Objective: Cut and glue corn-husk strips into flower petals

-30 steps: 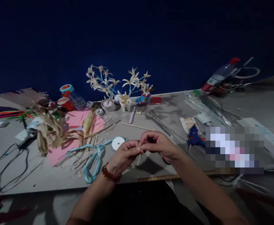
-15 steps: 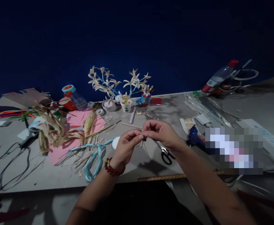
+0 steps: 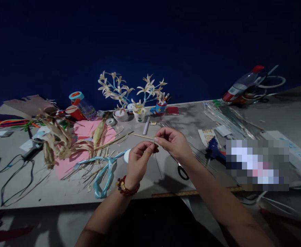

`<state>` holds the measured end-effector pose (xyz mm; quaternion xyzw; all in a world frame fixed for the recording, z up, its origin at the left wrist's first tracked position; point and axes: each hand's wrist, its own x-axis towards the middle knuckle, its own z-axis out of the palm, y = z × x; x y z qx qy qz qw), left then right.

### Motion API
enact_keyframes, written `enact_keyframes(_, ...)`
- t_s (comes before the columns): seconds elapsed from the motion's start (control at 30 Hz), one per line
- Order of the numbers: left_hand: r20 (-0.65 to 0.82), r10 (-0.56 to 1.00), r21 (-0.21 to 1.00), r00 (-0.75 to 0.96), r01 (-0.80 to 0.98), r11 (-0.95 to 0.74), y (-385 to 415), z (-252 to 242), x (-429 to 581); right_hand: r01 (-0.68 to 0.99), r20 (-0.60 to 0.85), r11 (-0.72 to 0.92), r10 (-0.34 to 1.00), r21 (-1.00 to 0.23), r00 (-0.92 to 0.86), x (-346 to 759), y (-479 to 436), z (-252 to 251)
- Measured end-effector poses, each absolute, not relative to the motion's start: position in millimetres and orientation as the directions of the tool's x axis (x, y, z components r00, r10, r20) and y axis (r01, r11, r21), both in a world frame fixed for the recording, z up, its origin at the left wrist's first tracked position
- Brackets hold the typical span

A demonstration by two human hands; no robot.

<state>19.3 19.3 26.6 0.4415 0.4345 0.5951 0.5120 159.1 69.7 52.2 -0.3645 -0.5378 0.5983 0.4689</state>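
Observation:
My left hand [image 3: 139, 161], with a beaded bracelet [image 3: 126, 188] at the wrist, pinches a thin wire [image 3: 157, 164] between thumb and fingertips. The wire's lower end hangs below the fingers. Just beside it, the thumb and forefinger of my right hand [image 3: 172, 144] close on the wire's upper part. Whatever small piece may sit at the fingertips is too tiny to make out. Scissors [image 3: 183, 172] lie partly hidden beneath my right forearm. Behind my hands lies a thin pale stick [image 3: 142, 136]. A white disc [image 3: 126, 156] shows next to my left hand.
Light-blue wrapped stems [image 3: 108, 168] and dried corn husks [image 3: 59, 139] lie on the left over pink paper [image 3: 65, 166]. Husk flowers stand in a white cup [image 3: 139, 117] at the back. To the right are a blue glue gun [image 3: 213, 149], a power strip [image 3: 298, 152] and a bottle [image 3: 240, 85].
My fingertips have drawn slightly apart and show more of the wire between them. The right hand has shifted a little up and left; my left wrist has turned slightly.

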Motion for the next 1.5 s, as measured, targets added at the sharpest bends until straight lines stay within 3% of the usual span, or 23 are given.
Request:
enact_keyframes(0.33,-0.070,0.998,0.869,0.008,-0.491,0.065,17,19,21,-0.171,-0.016,-0.093,0.914,-0.981,-0.405,162,64,38)
enact_keyframes(0.8,-0.072,0.993,0.894,-0.094,-0.447,0.023,13,1,24,-0.196,0.001,-0.053,0.964,-0.979,-0.267,152,46,16)
enact_keyframes(1.0,-0.100,0.976,0.843,-0.192,-0.537,-0.019,15,-8,9,0.018,-0.010,-0.006,0.980,-1.000,-0.198,185,23,-11)
enact_keyframes(1.1,-0.114,0.970,0.815,-0.216,-0.579,-0.034,22,-8,-7,0.113,0.014,0.020,0.998,-0.993,-0.054,211,11,-30)
enact_keyframes(1.23,-0.150,0.982,0.767,-0.114,-0.640,0.043,33,-7,-22,0.204,0.067,0.046,0.993,-0.978,0.097,240,-3,-45)
enact_keyframes(1.33,-0.145,0.989,0.799,-0.043,-0.595,0.091,34,-7,-27,0.256,0.093,0.053,0.985,-0.965,0.147,256,-8,-47)
enact_keyframes(1.5,-0.115,0.991,0.863,-0.070,-0.501,0.065,24,-5,-28,0.380,0.113,0.040,0.979,-0.924,0.172,280,-3,-50)
